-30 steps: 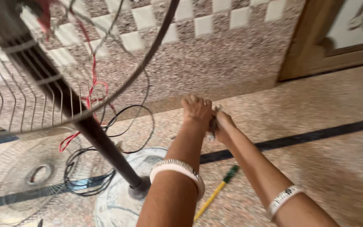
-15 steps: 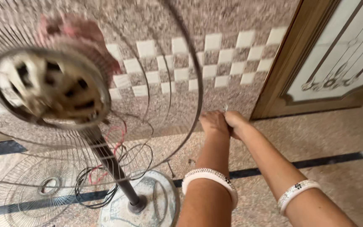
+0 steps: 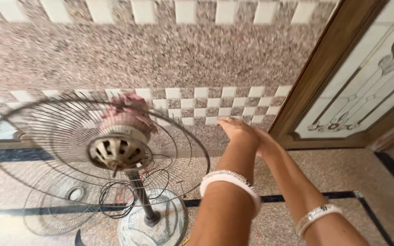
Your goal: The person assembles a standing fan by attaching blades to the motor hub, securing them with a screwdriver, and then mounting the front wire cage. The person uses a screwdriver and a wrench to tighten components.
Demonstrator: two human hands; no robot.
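Observation:
My left hand (image 3: pixel 234 129) and my right hand (image 3: pixel 264 142) are pressed together out in front of me, raised before the wall and just right of the fan's wire guard (image 3: pixel 46 132). The left hand lies over the right and hides most of it, so I cannot tell whether anything sits between them. Each wrist wears a white bangle. The pedestal fan has no blades; its bare motor hub (image 3: pixel 119 152) faces me, with a pink housing behind it. A dark pole (image 3: pixel 141 198) runs down to a round pale base (image 3: pixel 169 223).
A loose round wire grille (image 3: pixel 46 214) lies on the floor to the left of the base. Black and red wires (image 3: pixel 115 200) tangle around the pole. A wooden-framed door (image 3: pixel 365 91) stands at the right, beside the speckled tiled wall (image 3: pixel 160 54).
My joined hands have risen from near the floor up to the wall's height. The view has lifted and pulled back, so the whole fan now shows; the small grey thing between my hands is no longer visible.

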